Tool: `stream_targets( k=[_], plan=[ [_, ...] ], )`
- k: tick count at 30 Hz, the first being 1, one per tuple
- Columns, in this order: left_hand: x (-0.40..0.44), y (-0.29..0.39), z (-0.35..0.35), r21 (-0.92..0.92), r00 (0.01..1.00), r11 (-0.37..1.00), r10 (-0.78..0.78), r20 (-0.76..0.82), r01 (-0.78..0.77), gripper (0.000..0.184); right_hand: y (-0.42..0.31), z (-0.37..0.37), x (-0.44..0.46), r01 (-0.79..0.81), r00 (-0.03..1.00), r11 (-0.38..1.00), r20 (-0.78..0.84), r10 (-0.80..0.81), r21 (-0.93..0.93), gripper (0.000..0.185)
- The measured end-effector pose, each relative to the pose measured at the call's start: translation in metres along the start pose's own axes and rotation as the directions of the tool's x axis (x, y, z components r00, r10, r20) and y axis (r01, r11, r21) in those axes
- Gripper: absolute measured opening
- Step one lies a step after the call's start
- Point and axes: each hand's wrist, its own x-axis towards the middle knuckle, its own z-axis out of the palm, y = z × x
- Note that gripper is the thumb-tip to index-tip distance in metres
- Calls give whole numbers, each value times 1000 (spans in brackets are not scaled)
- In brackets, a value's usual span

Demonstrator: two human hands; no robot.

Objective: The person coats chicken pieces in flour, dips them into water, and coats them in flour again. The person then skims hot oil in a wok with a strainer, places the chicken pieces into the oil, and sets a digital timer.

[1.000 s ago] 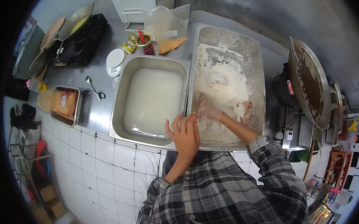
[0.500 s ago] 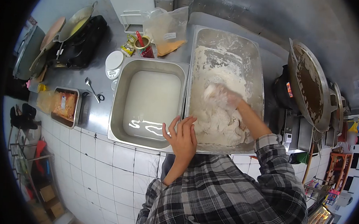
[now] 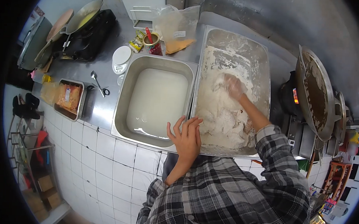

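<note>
My right hand (image 3: 233, 86), in a clear plastic glove, is down in the white flour (image 3: 216, 99) of the large metal tray (image 3: 268, 72). Its fingertips touch a floury lump (image 3: 219, 80) and are partly hidden, so what it grips is unclear. Flour-coated pieces (image 3: 227, 124) lie in the tray nearer to my body. My left hand (image 3: 186, 138) is bare and empty, its fingers spread over the corner between that tray and the deep metal pan (image 3: 119, 109) of cloudy liquid (image 3: 158, 99).
A white scale (image 3: 121, 57), a red can (image 3: 153, 44) and a plastic bag (image 3: 177, 26) stand behind the pan. At left are a tray of packed meat (image 3: 69, 99), scissors (image 3: 105, 91) and a black stove (image 3: 84, 39). A large wok (image 3: 316, 94) sits over a flame at right.
My right hand has gone from the tray's near left part up to the floury lump farther back. Flour now covers the pieces near me. My left hand stays spread. The view has shifted slightly.
</note>
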Motion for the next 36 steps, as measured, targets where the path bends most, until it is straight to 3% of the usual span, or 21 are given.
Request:
stream_targets(
  k=[1, 3, 5, 7, 9, 10, 12, 14, 16, 19, 23, 25, 27, 28, 29, 31, 32, 34, 36],
  plan=[
    [-1, -1, 1, -2, 1000, 1000, 5, -3, -5, 22, -16, -14, 13, 23, 986, 979, 165, 10, -202, 16],
    [2, -2, 0, -8, 1000, 1000, 18, -9, -18, 22, -46, -35, 31, 253, 898, 831, 439, -12, -495, 16],
    [1, -1, 0, -16, 1000, 1000, 7, -16, -7, 21, -64, -47, 36, 580, 765, 576, 629, -141, -577, 16],
    [0, -1, -1, -21, 1000, 1000, 6, -12, -6, 20, -53, -56, 25, 637, 770, 283, 598, -220, -717, 14],
    [3, 0, 0, -20, 1000, 1000, 10, -13, -10, 20, -31, -73, 33, 383, 881, -9, 368, -296, -924, 22],
    [3, 0, -1, -15, 1000, 1000, 11, -8, -11, 20, -24, -62, 21, 230, 960, 528, 102, -260, -817, 17],
    [3, 0, -1, -11, 1000, 1000, 14, -2, -14, 20, -5, -17, -5, 227, 966, 755, 42, -256, -615, 27],
    [3, 0, -1, -15, 1000, 1000, 24, 5, -24, 20, 11, 39, -18, 571, 788, 283, 417, -453, -771, 52],
    [0, 0, 1, 0, 1000, 1000, 23, 4, -24, 20, 26, 80, -28, 603, 708, -60, 569, -419, -795, 67],
    [2, 0, 2, 13, 1000, 1000, 20, -3, -20, 20, 38, 102, -39, 476, 795, -222, 524, -304, -851, 68],
    [2, 1, 0, 3, 1000, 1000, 17, 20, -17, 19, 45, 88, -81, 635, 740, -304, 672, -25, -710, 60],
    [2, 0, 2, 7, 1000, 1000, 17, 13, -17, 19, 51, 94, -105, 577, 792, -451, 600, 109, -681, 57],
    [2, 1, 2, 7, 1000, 1000, 16, 10, -16, 18, 55, 123, -128, 375, 916, -693, 361, 175, -616, 54],
    [3, 1, 2, 6, 1000, 1000, 15, 11, -15, 18, 63, 114, -126, 422, 905, -184, 399, 147, -888, 52],
    [3, 1, 2, 4, 1000, 1000, 14, 11, -14, 18, 78, 97, -122, 352, 903, 388, 418, 100, -852, 50],
    [2, 2, 3, 4, 1000, 1000, 12, 20, -12, 18, 79, 73, -114, 129, 833, 808, 505, 226, -575, 45],
    [3, 2, 3, 7, 1000, 1000, 11, 22, -11, 18, 67, 64, -98, 82, 717, 770, 574, 395, -632, 43],
    [2, 1, 3, 30, 1000, 999, 17, 13, -17, 17, 40, 47, -75, 41, 627, 736, 591, 508, -676, 40],
    [4, 1, 4, 33, 1000, 999, 18, 7, -18, 17, -27, 57, -74, 19, 727, 767, 536, 430, -642, 38]
  ],
)
